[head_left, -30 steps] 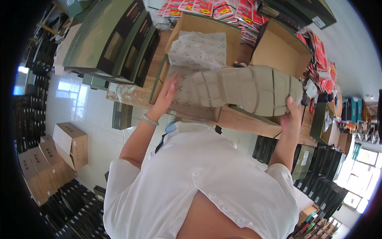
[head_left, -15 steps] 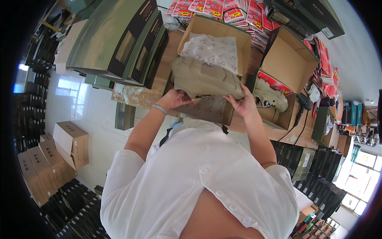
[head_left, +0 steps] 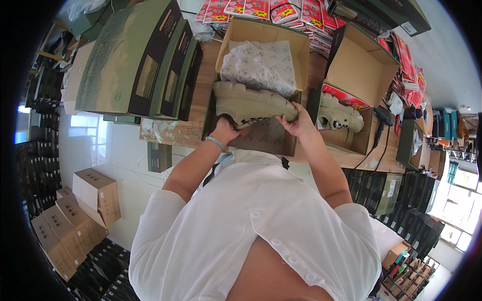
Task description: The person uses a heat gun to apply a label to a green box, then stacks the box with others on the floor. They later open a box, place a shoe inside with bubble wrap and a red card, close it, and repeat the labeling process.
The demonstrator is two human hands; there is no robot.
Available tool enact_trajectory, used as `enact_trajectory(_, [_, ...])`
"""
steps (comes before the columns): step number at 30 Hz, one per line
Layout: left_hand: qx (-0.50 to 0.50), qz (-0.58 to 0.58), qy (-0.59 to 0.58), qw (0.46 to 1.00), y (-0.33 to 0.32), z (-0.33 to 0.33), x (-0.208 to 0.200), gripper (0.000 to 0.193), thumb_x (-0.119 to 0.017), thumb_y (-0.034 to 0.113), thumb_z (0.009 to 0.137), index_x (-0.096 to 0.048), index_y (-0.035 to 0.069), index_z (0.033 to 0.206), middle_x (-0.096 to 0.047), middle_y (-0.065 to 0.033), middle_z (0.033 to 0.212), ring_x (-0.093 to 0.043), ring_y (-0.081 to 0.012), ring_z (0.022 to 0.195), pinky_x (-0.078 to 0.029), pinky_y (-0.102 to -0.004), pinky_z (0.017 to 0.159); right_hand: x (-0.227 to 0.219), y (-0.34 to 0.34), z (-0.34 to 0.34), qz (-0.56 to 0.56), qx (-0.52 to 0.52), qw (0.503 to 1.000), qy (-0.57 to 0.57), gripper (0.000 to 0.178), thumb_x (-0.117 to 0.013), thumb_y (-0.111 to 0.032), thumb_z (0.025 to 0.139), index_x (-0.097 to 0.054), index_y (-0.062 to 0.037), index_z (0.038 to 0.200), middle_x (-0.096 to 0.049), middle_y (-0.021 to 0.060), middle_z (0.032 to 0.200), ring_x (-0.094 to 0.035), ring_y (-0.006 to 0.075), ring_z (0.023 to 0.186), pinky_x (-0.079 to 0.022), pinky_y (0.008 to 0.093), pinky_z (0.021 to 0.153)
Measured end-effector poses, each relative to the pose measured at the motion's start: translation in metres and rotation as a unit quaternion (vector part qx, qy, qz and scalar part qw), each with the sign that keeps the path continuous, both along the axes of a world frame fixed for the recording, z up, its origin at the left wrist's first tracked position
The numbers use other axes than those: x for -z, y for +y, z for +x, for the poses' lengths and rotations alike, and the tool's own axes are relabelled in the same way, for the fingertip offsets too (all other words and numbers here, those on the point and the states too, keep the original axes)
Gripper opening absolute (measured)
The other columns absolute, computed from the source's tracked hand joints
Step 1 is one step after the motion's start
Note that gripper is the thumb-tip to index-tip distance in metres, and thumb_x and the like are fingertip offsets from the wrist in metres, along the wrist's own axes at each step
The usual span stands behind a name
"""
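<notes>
A tan lace-up shoe [head_left: 253, 104] lies on its side in my hands, over the open shoebox [head_left: 211, 118] in front of me. My left hand [head_left: 224, 131] holds its left end at the opening, fingers partly hidden by the shoe. With thumb and fingers, my right hand [head_left: 299, 122] grips the toe end on the right. The laces face toward me. Behind the shoe, patterned white tissue paper [head_left: 261, 66] lies bunched against the raised cardboard lid [head_left: 303, 55].
Right of it stands a second open shoebox [head_left: 314, 108] holding a tan shoe [head_left: 341, 114]. A black hair dryer [head_left: 384, 116] with a cord lies beside that. Stacked green boxes [head_left: 133, 65] rise on the left. Red printed packets [head_left: 288, 11] cover the table's back. Cardboard cartons [head_left: 75, 213] stand on the floor.
The shoe has sunk slightly toward the box and rolled, so its side and laces show more. Both hands keep their hold, the right having shifted a little left.
</notes>
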State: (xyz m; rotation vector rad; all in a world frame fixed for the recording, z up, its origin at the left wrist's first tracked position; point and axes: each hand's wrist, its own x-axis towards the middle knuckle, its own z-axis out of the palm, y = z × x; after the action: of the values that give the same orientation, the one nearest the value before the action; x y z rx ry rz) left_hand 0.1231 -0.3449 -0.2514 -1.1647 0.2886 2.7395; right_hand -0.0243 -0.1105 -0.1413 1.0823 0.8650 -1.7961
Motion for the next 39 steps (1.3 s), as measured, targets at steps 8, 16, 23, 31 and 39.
enact_trajectory(8, [0.063,-0.109,-0.091,0.988,0.007,-0.002,0.001,0.041,-0.036,0.029,0.098,-0.047,0.012,0.134,-0.049,-0.0076,0.134,-0.044,-0.0283,0.125,-0.032,-0.0518,0.108,0.027,0.001,-0.019,0.058,0.012,0.998,-0.034,0.061,-0.063,-0.040,0.089,-0.045,0.0044,0.127,-0.050,0.0293,0.119,-0.059,0.0417,0.099,-0.057,0.0280,0.062])
enact_trajectory(16, [0.057,-0.103,-0.165,0.979,0.010,-0.005,-0.008,0.039,-0.044,0.031,0.094,-0.048,0.011,0.127,-0.044,-0.0099,0.133,-0.043,-0.0313,0.118,-0.035,-0.0535,0.106,0.057,-0.001,-0.031,-0.022,0.121,0.992,-0.041,0.061,-0.061,-0.047,0.091,-0.045,-0.0018,0.128,-0.044,0.0227,0.128,-0.051,0.0403,0.109,-0.055,0.0353,0.074])
enact_trajectory(23, [0.101,-0.188,-0.174,0.961,0.010,-0.004,0.006,0.032,-0.053,0.024,0.090,-0.050,0.009,0.118,-0.048,-0.0086,0.123,-0.045,-0.0312,0.114,-0.038,-0.0506,0.101,0.081,-0.010,-0.028,0.005,0.107,0.992,0.072,0.068,-0.055,-0.057,0.091,-0.044,-0.0028,0.131,-0.042,0.0195,0.133,-0.048,0.0398,0.114,-0.055,0.0432,0.087])
enact_trajectory(31, [0.055,-0.245,-0.125,0.960,0.018,-0.008,-0.010,0.031,-0.058,0.022,0.087,-0.054,0.008,0.114,-0.054,-0.0094,0.117,-0.048,-0.0262,0.108,-0.040,-0.0431,0.098,0.070,0.009,-0.007,-0.012,0.034,0.967,0.251,0.057,-0.067,-0.024,0.092,-0.040,0.0043,0.134,-0.042,0.0199,0.136,-0.053,0.0352,0.114,-0.056,0.0416,0.087])
enact_trajectory(39, [0.223,-0.590,-0.004,0.776,0.029,0.024,-0.049,0.033,-0.050,0.014,0.093,-0.059,0.006,0.123,-0.063,-0.0092,0.113,-0.060,-0.0234,0.103,-0.048,-0.0370,0.087,0.058,0.192,-0.052,0.382,0.184,0.862,0.278,0.069,-0.080,-0.021,0.078,-0.040,0.0018,0.129,-0.054,0.0199,0.122,-0.058,0.0258,0.102,-0.052,0.0355,0.083])
